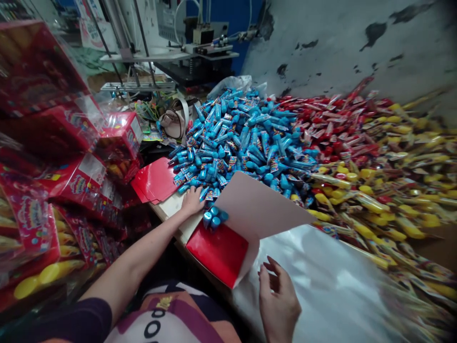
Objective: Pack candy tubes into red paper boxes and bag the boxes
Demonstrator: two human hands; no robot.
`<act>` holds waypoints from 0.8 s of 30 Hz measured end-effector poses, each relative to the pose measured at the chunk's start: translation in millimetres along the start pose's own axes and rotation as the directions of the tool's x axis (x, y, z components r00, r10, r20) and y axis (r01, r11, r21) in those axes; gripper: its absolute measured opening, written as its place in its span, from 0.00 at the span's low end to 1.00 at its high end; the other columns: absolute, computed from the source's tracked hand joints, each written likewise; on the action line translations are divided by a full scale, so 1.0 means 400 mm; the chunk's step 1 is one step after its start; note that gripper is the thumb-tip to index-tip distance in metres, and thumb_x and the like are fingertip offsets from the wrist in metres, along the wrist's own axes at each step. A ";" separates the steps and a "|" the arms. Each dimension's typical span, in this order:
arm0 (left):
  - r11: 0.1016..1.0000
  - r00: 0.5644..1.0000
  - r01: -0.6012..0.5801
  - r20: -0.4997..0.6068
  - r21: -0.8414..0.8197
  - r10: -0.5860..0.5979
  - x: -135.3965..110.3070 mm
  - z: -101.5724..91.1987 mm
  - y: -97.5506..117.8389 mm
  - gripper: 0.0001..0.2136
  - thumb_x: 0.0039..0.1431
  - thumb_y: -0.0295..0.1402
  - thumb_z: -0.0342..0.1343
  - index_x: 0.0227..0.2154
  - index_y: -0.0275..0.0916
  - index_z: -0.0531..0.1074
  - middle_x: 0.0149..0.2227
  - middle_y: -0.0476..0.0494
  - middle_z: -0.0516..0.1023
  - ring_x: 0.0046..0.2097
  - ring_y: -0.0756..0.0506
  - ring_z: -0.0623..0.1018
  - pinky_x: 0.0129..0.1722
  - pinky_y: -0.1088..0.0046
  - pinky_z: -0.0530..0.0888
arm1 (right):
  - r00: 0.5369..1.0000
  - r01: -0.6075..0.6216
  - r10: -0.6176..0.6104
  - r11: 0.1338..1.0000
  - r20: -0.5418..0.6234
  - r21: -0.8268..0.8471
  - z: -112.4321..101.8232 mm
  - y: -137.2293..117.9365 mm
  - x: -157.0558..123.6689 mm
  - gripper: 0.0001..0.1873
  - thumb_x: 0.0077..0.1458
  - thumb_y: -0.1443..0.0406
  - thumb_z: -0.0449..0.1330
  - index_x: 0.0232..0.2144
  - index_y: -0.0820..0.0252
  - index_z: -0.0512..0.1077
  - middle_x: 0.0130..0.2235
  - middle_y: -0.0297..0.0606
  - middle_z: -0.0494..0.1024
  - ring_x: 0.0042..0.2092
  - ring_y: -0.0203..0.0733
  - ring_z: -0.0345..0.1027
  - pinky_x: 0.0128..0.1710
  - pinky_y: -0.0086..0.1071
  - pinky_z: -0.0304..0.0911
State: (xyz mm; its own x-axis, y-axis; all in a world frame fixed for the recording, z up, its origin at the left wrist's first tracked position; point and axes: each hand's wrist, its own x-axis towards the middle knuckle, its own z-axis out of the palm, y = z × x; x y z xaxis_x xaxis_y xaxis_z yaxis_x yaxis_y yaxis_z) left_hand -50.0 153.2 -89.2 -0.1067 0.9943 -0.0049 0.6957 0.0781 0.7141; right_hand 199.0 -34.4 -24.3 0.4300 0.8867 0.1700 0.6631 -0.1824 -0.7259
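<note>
Our left hand [192,201] lies open on the light, slippery blue tubes [235,136], best scooped by handfuls; our right hand [279,305] hangs open.

Few legible marks. Person's shirt [157,320]: black ring shapes on the white front, possibly the letter O, with a small yellow emblem above, its detail unresolved. Red cartons [34,216]: multicoloured logo printed on the sides, wording too small to read. White label [92,169] on one carton: illegible. Blue tubes [228,138]: printed wrappers, text unresolved. Poster [92,31], top left: print blurred, unreadable.
</note>
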 end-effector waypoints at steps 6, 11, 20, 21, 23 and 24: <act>0.990 0.995 0.098 0.036 -0.104 -0.094 -0.014 0.006 0.039 0.17 0.51 0.29 0.58 0.45 0.41 0.71 0.47 0.38 0.67 0.54 0.34 0.67 0.54 0.55 0.64 | 0.996 0.084 -0.086 0.994 0.023 0.076 0.007 -0.051 -0.003 0.19 0.58 0.54 0.55 0.41 0.62 0.75 0.37 0.44 0.79 0.34 0.41 0.74 0.26 0.27 0.66; 0.916 0.975 0.210 0.143 -0.343 -0.170 -0.098 -0.125 0.013 0.17 0.53 0.36 0.55 0.46 0.38 0.68 0.36 0.45 0.72 0.40 0.44 0.75 0.38 0.69 0.72 | 0.939 0.312 -0.335 0.927 0.083 0.208 0.046 -0.134 -0.006 0.11 0.61 0.62 0.55 0.41 0.59 0.74 0.37 0.40 0.79 0.37 0.40 0.75 0.39 0.31 0.70; 0.538 0.863 0.465 0.496 -0.703 -0.098 -0.327 -0.284 0.133 0.15 0.41 0.32 0.64 0.35 0.36 0.73 0.29 0.51 0.72 0.29 0.53 0.70 0.26 0.80 0.66 | 0.504 0.800 -0.810 0.568 0.300 0.192 0.178 -0.306 -0.006 0.22 0.61 0.70 0.53 0.57 0.56 0.67 0.55 0.44 0.72 0.45 0.42 0.70 0.46 0.34 0.68; 0.552 0.859 0.464 0.503 -0.692 -0.092 -0.340 -0.287 0.140 0.15 0.40 0.30 0.64 0.35 0.35 0.73 0.28 0.51 0.71 0.29 0.53 0.70 0.26 0.81 0.66 | 0.480 0.816 -0.816 0.550 0.322 0.178 0.179 -0.302 -0.012 0.22 0.61 0.70 0.53 0.57 0.57 0.67 0.54 0.44 0.73 0.44 0.42 0.70 0.45 0.33 0.68; 0.555 0.833 0.496 0.547 -0.667 -0.086 -0.358 -0.289 0.142 0.16 0.40 0.31 0.66 0.35 0.35 0.74 0.29 0.50 0.72 0.29 0.53 0.69 0.27 0.81 0.66 | 0.502 0.805 -0.795 0.574 0.339 0.153 0.170 -0.277 -0.025 0.21 0.62 0.69 0.53 0.56 0.57 0.68 0.49 0.44 0.75 0.41 0.40 0.71 0.40 0.30 0.68; 0.541 0.817 0.520 0.570 -0.661 -0.089 -0.363 -0.286 0.138 0.17 0.41 0.33 0.67 0.37 0.34 0.74 0.30 0.49 0.72 0.30 0.53 0.69 0.27 0.80 0.66 | 0.555 0.773 -0.761 0.621 0.335 0.131 0.161 -0.256 -0.030 0.20 0.62 0.68 0.53 0.56 0.56 0.68 0.46 0.43 0.76 0.38 0.39 0.71 0.37 0.28 0.68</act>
State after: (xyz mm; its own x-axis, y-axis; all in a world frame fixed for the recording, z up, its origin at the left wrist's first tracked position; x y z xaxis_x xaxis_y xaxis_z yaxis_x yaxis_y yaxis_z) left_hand -77.5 4.7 31.0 0.2559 0.8466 -0.4667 -0.1483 0.5115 0.8464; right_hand 86.3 1.1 5.0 -0.4713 0.7735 0.4238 0.6637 0.6275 -0.4071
